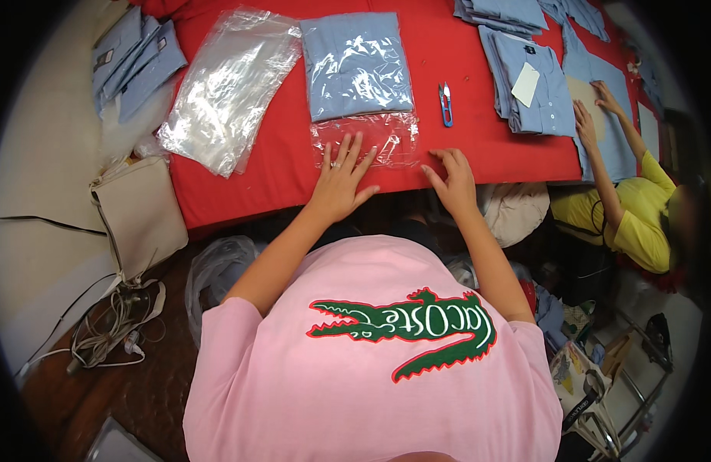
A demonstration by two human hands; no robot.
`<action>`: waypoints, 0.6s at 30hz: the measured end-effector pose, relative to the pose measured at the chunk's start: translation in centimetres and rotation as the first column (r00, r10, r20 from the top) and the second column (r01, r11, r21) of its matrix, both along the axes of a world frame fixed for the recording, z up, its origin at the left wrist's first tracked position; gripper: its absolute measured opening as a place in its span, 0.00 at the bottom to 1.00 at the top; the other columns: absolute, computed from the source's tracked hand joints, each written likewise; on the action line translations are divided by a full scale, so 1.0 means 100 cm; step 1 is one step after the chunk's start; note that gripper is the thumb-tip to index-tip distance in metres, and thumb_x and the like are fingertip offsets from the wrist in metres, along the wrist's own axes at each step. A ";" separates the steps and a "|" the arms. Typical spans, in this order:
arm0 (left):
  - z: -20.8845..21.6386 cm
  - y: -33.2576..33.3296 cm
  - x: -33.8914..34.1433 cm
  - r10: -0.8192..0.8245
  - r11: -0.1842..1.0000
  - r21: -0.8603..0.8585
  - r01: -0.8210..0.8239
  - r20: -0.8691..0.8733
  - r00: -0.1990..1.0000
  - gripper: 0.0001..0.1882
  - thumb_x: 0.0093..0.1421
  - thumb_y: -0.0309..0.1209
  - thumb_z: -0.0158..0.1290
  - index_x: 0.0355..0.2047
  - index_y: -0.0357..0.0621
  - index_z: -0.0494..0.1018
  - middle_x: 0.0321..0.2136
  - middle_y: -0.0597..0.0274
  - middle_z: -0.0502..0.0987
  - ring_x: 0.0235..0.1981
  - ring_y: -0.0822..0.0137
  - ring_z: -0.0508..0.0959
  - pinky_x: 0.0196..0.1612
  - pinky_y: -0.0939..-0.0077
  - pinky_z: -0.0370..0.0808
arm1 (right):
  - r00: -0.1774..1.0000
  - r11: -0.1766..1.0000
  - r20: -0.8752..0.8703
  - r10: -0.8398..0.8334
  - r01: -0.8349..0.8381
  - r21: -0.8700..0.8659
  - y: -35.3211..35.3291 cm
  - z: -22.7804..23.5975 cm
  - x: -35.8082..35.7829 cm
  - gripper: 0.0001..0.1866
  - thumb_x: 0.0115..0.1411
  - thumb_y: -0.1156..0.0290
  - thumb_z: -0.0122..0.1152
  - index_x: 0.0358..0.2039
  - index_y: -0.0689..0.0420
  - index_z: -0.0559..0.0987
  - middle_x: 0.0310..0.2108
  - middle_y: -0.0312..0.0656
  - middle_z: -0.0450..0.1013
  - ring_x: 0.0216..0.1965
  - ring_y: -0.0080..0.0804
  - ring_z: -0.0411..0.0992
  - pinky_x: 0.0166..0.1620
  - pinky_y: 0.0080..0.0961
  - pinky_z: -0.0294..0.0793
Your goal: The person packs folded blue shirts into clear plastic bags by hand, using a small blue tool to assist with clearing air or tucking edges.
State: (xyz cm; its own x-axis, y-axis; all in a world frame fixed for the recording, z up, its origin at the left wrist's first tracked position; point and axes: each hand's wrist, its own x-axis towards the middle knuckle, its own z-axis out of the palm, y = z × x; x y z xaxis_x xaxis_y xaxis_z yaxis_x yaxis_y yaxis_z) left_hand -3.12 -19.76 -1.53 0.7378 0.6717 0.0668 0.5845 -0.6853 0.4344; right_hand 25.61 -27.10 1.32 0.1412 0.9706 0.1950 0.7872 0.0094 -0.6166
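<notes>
A folded blue shirt (354, 69) lies in a clear plastic bag on the red-covered table in front of me. The bag's unfilled flap (398, 138) extends toward the table's near edge. My left hand (342, 175) rests on that flap with its fingers spread, a ring on one of them. Just right of the flap, my right hand (452, 179) hovers or rests by the table edge, fingers apart and holding nothing. Thread snips (446, 105) with blue handles lie beyond my right hand. A stack of clear plastic bags (231, 92) is left of the bagged shirt.
Folded blue shirts, the top one tagged (527, 85), are stacked at right. Beside them, a co-worker in yellow (636, 212) has both hands on a card over blue cloth. More bagged shirts (134, 61) sit far left. A beige bag (140, 215) hangs near the table's left corner.
</notes>
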 end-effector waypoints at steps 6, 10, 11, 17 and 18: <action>0.004 -0.033 -0.021 0.026 0.996 -0.088 -0.032 -0.066 0.997 0.45 0.68 0.53 0.59 0.80 0.52 0.55 0.82 0.49 0.46 0.82 0.47 0.46 0.80 0.40 0.41 | 0.961 0.993 -0.274 0.050 -0.077 -0.087 0.023 0.007 -0.018 0.12 0.58 0.80 0.69 0.44 0.59 0.83 0.47 0.45 0.77 0.45 0.44 0.79 0.46 0.37 0.80; 0.006 -0.020 -0.004 0.035 0.996 -0.083 -0.030 0.063 0.997 0.44 0.68 0.50 0.60 0.79 0.53 0.57 0.82 0.49 0.47 0.82 0.47 0.47 0.80 0.40 0.44 | 0.962 0.964 -0.103 0.253 -0.259 -0.050 0.007 0.003 -0.008 0.12 0.60 0.79 0.69 0.44 0.58 0.84 0.51 0.45 0.78 0.51 0.45 0.80 0.49 0.39 0.82; 0.005 -0.011 0.005 0.024 0.996 -0.083 -0.016 0.095 0.995 0.44 0.68 0.49 0.61 0.79 0.53 0.58 0.82 0.49 0.48 0.82 0.47 0.47 0.80 0.40 0.44 | 0.958 0.958 -0.077 0.277 -0.281 -0.054 0.007 0.003 -0.008 0.11 0.60 0.78 0.69 0.44 0.57 0.84 0.51 0.45 0.78 0.52 0.45 0.80 0.50 0.40 0.82; -0.004 0.016 0.049 -0.109 0.994 0.032 0.108 0.046 0.993 0.43 0.67 0.54 0.59 0.79 0.59 0.59 0.81 0.53 0.50 0.81 0.47 0.51 0.80 0.40 0.47 | 0.915 0.931 0.184 0.358 -0.364 -0.001 0.016 -0.009 -0.009 0.09 0.63 0.74 0.68 0.44 0.57 0.84 0.50 0.43 0.79 0.49 0.46 0.80 0.51 0.40 0.81; -0.009 0.016 0.051 -0.116 0.991 0.065 0.115 0.018 0.993 0.43 0.67 0.56 0.59 0.79 0.61 0.59 0.81 0.53 0.51 0.81 0.47 0.52 0.80 0.41 0.47 | 0.907 0.927 0.205 0.367 -0.376 0.003 0.018 -0.008 -0.010 0.09 0.64 0.74 0.68 0.44 0.58 0.83 0.50 0.42 0.79 0.48 0.46 0.80 0.51 0.40 0.81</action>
State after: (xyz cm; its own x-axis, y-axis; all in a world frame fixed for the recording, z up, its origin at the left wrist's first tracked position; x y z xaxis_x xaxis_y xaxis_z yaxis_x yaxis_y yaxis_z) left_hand 2.01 -18.19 -2.47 0.8083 0.5757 0.1236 0.4907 -0.7746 0.3991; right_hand 24.62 -25.32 0.47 -0.2734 0.9357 0.2229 0.8270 0.3470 -0.4423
